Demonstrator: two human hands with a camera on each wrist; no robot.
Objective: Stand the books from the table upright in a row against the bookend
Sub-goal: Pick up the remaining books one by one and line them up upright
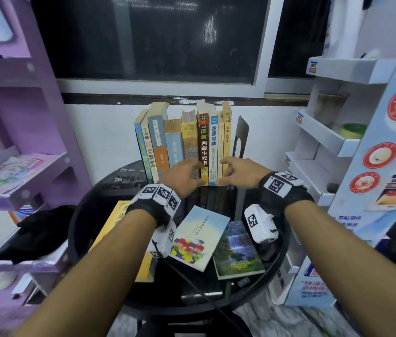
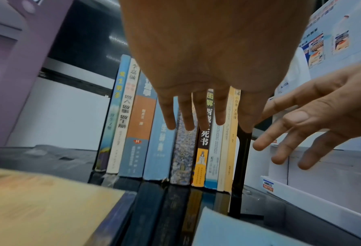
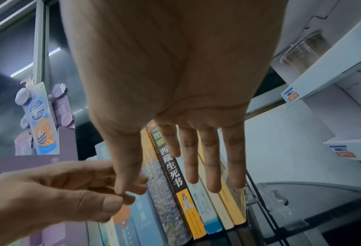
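Note:
Several books (image 1: 158, 144) stand upright in a row at the back of the round black table (image 1: 95, 203), the rightmost next to the black metal bookend (image 1: 240, 137). My left hand (image 1: 193, 175) is held flat, fingers straight, at the lower spines of the middle books (image 2: 139, 124). My right hand (image 1: 225, 171) is open with spread fingers at the spines nearest the bookend (image 2: 241, 166). Neither hand holds anything. Three books lie flat nearer me: a yellow one (image 1: 117, 222), a pale blue one (image 1: 200, 237) and a green waterfall one (image 1: 237, 251).
A purple shelf unit (image 1: 22, 176) stands left of the table and a white cardboard display rack (image 1: 325, 142) right of it. A dark window (image 1: 155, 37) is behind the row. Black cloth (image 1: 44, 229) lies at the table's left. A black cable (image 1: 192, 283) crosses the table front.

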